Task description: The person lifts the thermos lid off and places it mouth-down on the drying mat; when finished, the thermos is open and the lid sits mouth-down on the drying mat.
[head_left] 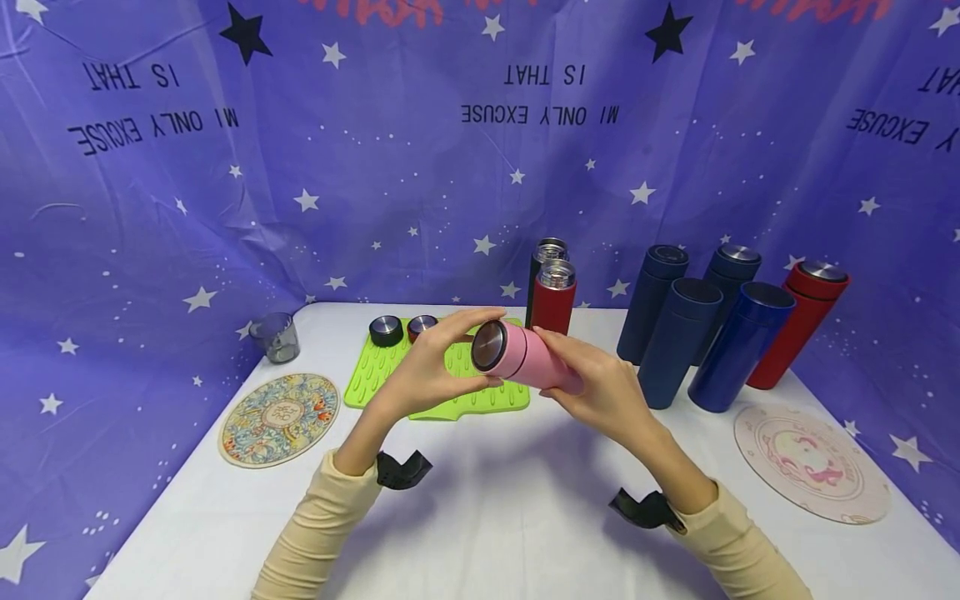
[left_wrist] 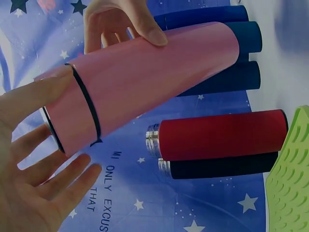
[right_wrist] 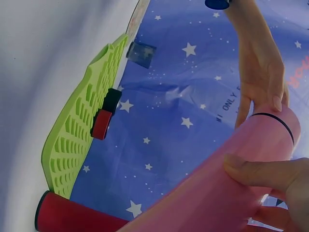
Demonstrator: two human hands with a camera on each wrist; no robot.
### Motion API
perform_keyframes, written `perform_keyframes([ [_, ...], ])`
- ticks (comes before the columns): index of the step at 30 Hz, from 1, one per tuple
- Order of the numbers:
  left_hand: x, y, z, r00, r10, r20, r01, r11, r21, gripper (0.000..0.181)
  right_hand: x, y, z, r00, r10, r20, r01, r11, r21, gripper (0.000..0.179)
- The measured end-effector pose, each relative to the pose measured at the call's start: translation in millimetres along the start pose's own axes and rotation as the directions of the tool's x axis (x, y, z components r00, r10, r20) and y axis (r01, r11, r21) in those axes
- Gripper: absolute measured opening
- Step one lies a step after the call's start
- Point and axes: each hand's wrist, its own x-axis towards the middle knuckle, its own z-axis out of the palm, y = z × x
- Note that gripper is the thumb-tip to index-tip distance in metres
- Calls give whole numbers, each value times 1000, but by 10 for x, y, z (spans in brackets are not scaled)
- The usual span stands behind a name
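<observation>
A pink thermos point(head_left: 551, 362) is held tilted above the table, its steel-topped lid point(head_left: 491, 346) toward the left. My right hand point(head_left: 603, 387) grips its body, thumb along the side in the right wrist view. My left hand point(head_left: 427, 367) is around the lid end, thumb on the lid point(left_wrist: 72, 116) and other fingers spread beyond it in the left wrist view. A dark ring marks the seam between lid and body. Behind stand a red thermos point(head_left: 553, 304) and a black thermos point(head_left: 534, 279), both without lids.
A green mat point(head_left: 480, 404) carries a black lid point(head_left: 386, 331) and a red lid point(head_left: 422, 325). At left are a grey cup point(head_left: 277, 337) and a patterned round mat point(head_left: 281, 419). Several blue bottles point(head_left: 678, 342) and a red bottle point(head_left: 798, 325) stand right, behind a pink round mat point(head_left: 810, 467).
</observation>
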Motion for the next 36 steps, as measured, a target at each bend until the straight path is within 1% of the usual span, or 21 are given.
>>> perform_keyframes([
  [4,-12,13,16,999,13,33,-13,1000,6,71,-8,-16,3,1000,-17,27,18,999,-40,82],
  [8,-21,21,33,1000,9,28,-9,1000,20,66,-9,-9,1,999,-14,49,15,1000,-27,82],
  [10,-21,29,43,1000,0,15,-1,1000,15,65,-3,11,-9,998,-5,66,4,1000,13,81],
  [13,-18,23,63,1000,-14,-3,14,1000,-9,65,5,64,-30,992,22,122,-36,993,115,81],
  [17,-24,2,83,1000,-19,-15,18,999,-50,66,5,122,-86,973,68,220,-126,957,262,81],
  [19,-26,5,85,1000,-15,-16,14,998,-61,66,10,139,-112,969,77,236,-147,944,297,80],
  [21,-20,23,82,1000,-14,-16,12,997,-74,66,16,152,-128,971,72,228,-142,940,310,79],
  [23,-9,65,73,1000,-8,-18,7,996,-87,66,23,153,-134,976,61,210,-125,943,309,77],
  [28,26,272,-1,999,-3,-33,-2,991,-134,61,22,135,-136,982,43,182,-98,948,303,76],
  [30,28,321,-20,999,-10,-37,5,988,-151,59,17,127,-135,984,39,172,-89,952,294,76],
  [32,26,324,-21,999,-20,-40,13,987,-159,59,13,120,-133,987,35,160,-79,956,281,76],
  [36,-3,188,20,998,-36,-54,27,988,-149,61,2,101,-127,992,26,126,-56,968,243,77],
])
